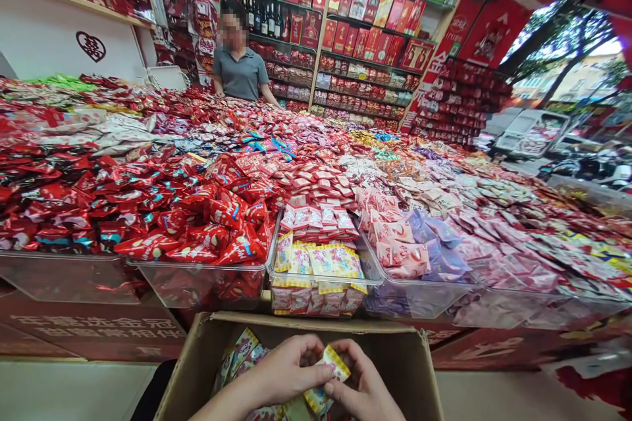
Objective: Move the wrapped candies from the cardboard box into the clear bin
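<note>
Over an open cardboard box [429, 368] my left hand [289, 368] and my right hand [360, 378] meet. Between their fingers is a small yellow-and-white candy packet [336, 363], with the thumbs and fingers of both hands closed on it. Below them in the box lie more candy packets [241, 352] of a similar print, partly covered by my hands and forearm. Just beyond the box stands a clear plastic bin [316, 279]. Yellow-edged packets [326, 260] lie in its front part, and red-and-white packets [323, 218] are stacked behind them.
To the left, a clear bin holds red shiny packets [222, 230]. On the right are pink packets [399, 247] and purple packets [439, 237]. A person in a grey shirt [241, 75] stands across the display. Shelves with red boxes [365, 39] line the back wall.
</note>
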Tool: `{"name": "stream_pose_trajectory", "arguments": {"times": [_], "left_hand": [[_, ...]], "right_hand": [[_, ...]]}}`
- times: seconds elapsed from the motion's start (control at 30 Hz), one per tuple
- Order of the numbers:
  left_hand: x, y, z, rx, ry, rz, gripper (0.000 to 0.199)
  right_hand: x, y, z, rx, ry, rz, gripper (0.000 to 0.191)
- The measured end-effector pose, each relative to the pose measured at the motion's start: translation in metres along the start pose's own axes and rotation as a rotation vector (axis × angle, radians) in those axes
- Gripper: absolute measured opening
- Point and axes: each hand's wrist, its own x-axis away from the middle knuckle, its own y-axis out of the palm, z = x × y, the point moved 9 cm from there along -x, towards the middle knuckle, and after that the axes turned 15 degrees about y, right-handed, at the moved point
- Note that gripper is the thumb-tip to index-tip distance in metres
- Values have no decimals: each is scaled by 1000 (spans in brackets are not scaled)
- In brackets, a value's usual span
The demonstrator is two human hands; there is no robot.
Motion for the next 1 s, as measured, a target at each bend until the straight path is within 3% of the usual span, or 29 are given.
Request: {"name": "stream_pose_trajectory", "arguments": {"times": [0.1, 0.23, 0.43, 0.67, 1.0], "left_hand": [[1, -2, -4, 7, -23, 7, 21], [2, -5, -4, 26, -46, 26, 20], [-2, 12, -1, 357, -88, 55, 31], [-1, 11, -3, 359, -16, 47, 33], [1, 15, 10, 358, -41, 18, 26]], "right_hand": [[-3, -2, 4, 3, 32, 30, 26], [-4, -6, 7, -45, 58, 73, 31], [-3, -16, 6, -122, 67, 139, 29], [-2, -17, 3, -70, 80, 119, 25], [-2, -13, 2, -179, 57, 54, 27]]}}
